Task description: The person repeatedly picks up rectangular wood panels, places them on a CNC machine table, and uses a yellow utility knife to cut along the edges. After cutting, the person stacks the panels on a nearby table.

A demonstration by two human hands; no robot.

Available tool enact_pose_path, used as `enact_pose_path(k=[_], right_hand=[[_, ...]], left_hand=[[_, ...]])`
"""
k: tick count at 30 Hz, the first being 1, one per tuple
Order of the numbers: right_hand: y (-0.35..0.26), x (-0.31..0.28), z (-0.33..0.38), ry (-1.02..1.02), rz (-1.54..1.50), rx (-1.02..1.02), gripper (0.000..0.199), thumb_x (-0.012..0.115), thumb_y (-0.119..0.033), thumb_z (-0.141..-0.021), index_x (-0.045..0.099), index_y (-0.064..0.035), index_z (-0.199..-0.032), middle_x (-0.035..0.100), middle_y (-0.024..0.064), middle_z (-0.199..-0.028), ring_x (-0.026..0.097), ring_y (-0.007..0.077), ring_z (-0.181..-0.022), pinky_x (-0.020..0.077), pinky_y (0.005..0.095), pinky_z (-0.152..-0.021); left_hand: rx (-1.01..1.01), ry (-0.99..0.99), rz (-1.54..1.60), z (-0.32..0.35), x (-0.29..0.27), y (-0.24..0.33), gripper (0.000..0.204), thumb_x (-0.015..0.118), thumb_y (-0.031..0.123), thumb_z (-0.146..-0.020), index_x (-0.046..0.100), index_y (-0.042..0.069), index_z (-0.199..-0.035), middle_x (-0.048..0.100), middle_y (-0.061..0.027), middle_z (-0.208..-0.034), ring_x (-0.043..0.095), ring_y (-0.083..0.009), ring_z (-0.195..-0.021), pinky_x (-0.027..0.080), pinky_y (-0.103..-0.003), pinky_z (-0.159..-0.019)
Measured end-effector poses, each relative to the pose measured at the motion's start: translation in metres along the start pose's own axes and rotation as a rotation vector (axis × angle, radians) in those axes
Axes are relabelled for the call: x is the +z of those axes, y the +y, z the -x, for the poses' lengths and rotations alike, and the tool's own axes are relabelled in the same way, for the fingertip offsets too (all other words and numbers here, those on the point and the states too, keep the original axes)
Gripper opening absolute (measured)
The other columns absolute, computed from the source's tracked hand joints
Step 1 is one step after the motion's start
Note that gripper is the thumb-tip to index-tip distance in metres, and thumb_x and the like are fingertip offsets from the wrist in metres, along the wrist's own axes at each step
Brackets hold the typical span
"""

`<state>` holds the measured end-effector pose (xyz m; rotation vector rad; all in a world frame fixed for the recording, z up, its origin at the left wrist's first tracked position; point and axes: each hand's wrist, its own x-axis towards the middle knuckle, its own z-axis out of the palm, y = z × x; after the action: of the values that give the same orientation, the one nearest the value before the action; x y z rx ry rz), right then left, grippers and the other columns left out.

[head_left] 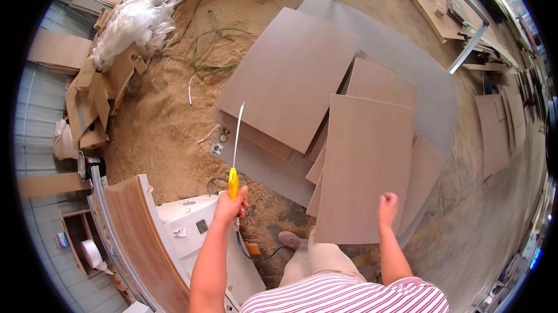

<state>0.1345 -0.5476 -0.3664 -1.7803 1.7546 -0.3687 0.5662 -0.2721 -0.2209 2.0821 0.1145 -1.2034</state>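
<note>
My left hand (230, 204) is wrapped round the yellow air blow gun (233, 183). Its long thin pale nozzle points up and away from me, over the sawdust. A blue hose (250, 256) hangs below that hand and runs along the floor by my shoe. Over the lower right part of the top brown panel (366, 162) is my right hand (387, 204), slightly blurred, its fingers curled in with nothing visible in them. Whether it touches the panel I cannot tell. More panels lie beneath, and a large panel (290, 74) overlaps the stack farther off.
A grey sheet (430, 98) lies under the panels. Sawdust (157, 133) covers the floor at left, with a green strap (200, 51). Crumpled plastic (136, 25) and torn cardboard (87, 98) are heaped at far left. A white machine (189, 229) stands near my left arm; metal posts (469, 48) rise at right.
</note>
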Motion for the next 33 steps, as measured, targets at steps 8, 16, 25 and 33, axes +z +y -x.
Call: enact_pose_path(k=[8,16,25,33], right_hand=[[-0.210,0.197,-0.018,-0.601,-0.234,-0.144,0.049,0.068,-0.023,-0.086,0.050,0.0032,-0.123,0.061,0.0209,-0.116,0.059,0.0297,-0.113,0.0458,0.0378,-0.097],[-0.198,0.309,-0.113,-0.712,-0.623,0.392,0.068,0.082,-0.013,-0.077,0.039,0.0033,-0.128,0.056,0.0196,-0.126,0.058,0.0318,-0.114,0.0478,0.0445,-0.093],[-0.239,0.242,-0.088,-0.585,-0.477,0.260,0.044,0.082,-0.010,-0.075,0.053,0.0011,-0.105,0.066,0.0123,-0.098,0.065,0.0191,-0.085,0.0541,0.0333,-0.067],[-0.240,0.197,-0.118,-0.616,-0.583,0.143,0.043,0.081,-0.010,-0.075,0.052,-0.0040,-0.106,0.066,0.0080,-0.094,0.063,0.0150,-0.078,0.0497,0.0311,-0.059]], left_hand=[[-0.171,-0.182,-0.277,0.055,0.032,-0.056,0.040,0.066,0.042,-0.091,0.061,0.002,-0.087,0.062,-0.0036,-0.066,0.054,-0.0108,-0.046,0.045,-0.028,-0.045],[-0.248,-0.135,-0.112,0.100,0.029,-0.111,0.036,0.070,0.037,-0.089,0.062,0.002,-0.091,0.062,-0.0030,-0.067,0.055,-0.0101,-0.047,0.046,-0.027,-0.046],[-0.093,-0.033,-0.048,0.107,0.047,-0.108,0.033,0.071,0.035,-0.089,0.062,0.004,-0.092,0.060,-0.0031,-0.066,0.058,-0.0118,-0.051,0.049,-0.028,-0.050],[-0.014,-0.033,-0.123,0.103,0.043,-0.072,0.030,0.070,0.033,-0.090,0.059,0.005,-0.095,0.059,-0.0023,-0.071,0.057,-0.0111,-0.054,0.047,-0.027,-0.051]])
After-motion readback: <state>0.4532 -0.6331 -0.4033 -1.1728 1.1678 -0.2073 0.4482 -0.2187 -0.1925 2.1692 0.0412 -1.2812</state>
